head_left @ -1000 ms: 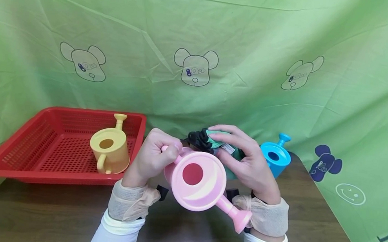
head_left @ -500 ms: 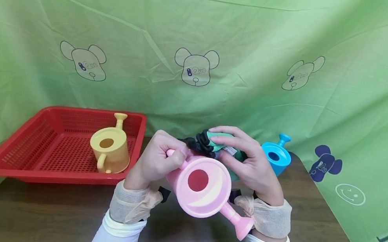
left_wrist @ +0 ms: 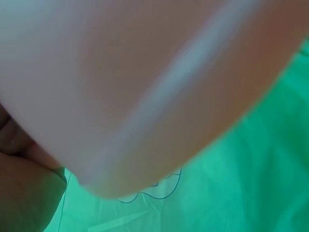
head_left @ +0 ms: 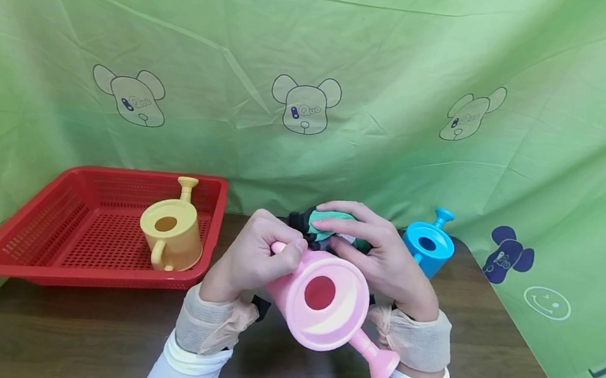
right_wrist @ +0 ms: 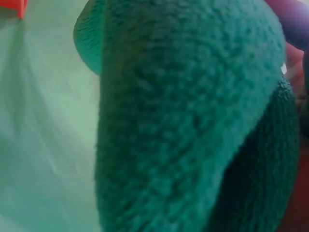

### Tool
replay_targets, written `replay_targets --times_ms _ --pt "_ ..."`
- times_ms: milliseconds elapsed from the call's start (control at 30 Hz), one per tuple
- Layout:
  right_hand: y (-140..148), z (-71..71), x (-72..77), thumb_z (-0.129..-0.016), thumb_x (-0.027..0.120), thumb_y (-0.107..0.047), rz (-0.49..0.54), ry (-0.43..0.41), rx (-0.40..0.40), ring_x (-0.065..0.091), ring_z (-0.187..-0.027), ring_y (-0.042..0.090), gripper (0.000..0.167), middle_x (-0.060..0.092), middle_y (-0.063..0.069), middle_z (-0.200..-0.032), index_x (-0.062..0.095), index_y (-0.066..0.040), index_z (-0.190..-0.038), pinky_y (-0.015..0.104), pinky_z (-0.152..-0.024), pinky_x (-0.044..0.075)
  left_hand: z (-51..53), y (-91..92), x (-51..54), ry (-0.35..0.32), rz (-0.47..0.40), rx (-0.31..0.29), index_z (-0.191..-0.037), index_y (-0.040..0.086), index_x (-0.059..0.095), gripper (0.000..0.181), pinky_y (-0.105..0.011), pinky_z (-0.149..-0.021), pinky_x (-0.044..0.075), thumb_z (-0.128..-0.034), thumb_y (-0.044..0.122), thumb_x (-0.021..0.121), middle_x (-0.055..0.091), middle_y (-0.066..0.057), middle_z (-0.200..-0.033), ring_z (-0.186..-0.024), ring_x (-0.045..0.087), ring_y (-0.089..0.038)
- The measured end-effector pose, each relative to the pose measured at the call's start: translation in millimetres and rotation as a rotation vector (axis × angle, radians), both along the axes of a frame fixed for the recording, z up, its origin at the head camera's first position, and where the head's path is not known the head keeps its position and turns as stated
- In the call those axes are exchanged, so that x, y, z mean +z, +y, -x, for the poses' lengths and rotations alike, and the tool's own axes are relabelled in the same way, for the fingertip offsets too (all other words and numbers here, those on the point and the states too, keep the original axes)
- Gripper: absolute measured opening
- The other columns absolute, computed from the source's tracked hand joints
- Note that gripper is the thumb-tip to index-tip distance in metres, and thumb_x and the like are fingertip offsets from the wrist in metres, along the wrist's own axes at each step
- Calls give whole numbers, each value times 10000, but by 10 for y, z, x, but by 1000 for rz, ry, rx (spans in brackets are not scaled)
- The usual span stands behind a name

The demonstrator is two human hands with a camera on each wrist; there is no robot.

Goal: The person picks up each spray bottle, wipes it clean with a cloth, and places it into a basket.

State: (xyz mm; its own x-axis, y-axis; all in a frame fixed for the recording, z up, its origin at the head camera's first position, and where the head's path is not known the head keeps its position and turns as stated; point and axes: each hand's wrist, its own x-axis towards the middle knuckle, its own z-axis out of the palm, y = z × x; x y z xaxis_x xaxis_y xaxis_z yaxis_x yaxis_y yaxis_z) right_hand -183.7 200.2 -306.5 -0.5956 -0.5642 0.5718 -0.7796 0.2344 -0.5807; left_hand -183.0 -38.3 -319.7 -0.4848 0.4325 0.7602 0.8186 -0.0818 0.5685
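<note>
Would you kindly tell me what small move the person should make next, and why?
I would probably carry the pink watering can toward the red basket: the left hand, nearer the basket, grips that can, the yellow watering can sits inside, and bare basket floor shows beside it. The right hand holds a green-and-black fabric item.

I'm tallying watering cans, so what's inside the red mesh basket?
One yellow watering can stands in the red mesh basket, towards its right side in the head view. Whatever lies directly beneath the yellow watering can is covered and cannot be seen.
</note>
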Motion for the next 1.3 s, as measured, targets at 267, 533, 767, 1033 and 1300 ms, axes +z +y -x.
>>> replay_targets --times_ms 267,533,767,1033,1300 --pt "-3 -23 8 -965 668 54 -47 3 -7 601 -1325 170 406 619 29 -1452 748 -169 -1295 249 -929 569 1 21 -9 10 20 10 -489 126 447 404 -205 -393 255 -865 53 575 369 5 -451 -455 350 8" --pt "3 -57 31 -959 592 106 -32 -26 13 641 -1216 169 443 616 18 -1444 759 -166 -1266 260 -841 565 13 11 -35 -11 44 20 -490 119 464 396 -213 -386 279 -862 66 588 386 12 -459 -426 383 -54" --pt "10 -58 36 -936 528 161 -6 15 27 658 -1120 152 493 639 42 -1407 768 -149 -1235 248 -742 520 26 1 -33 -31 49 25 -497 116 493 375 -213 -397 297 -858 84 587 414 -6 -464 -444 406 -35" --pt "29 -52 36 -946 541 166 34 33 57 663 -1133 156 447 658 101 -1375 761 -101 -1229 249 -811 526 31 -45 -14 -11 45 48 -511 121 528 363 -220 -408 310 -866 71 582 433 2 -478 -450 427 -70" --pt "71 -52 61 -967 550 150 24 28 33 620 -1320 182 428 658 98 -1393 740 -82 -1273 237 -925 529 65 -169 -6 26 31 129 -542 121 583 322 -203 -427 304 -856 50 565 476 1 -495 -478 408 -38"
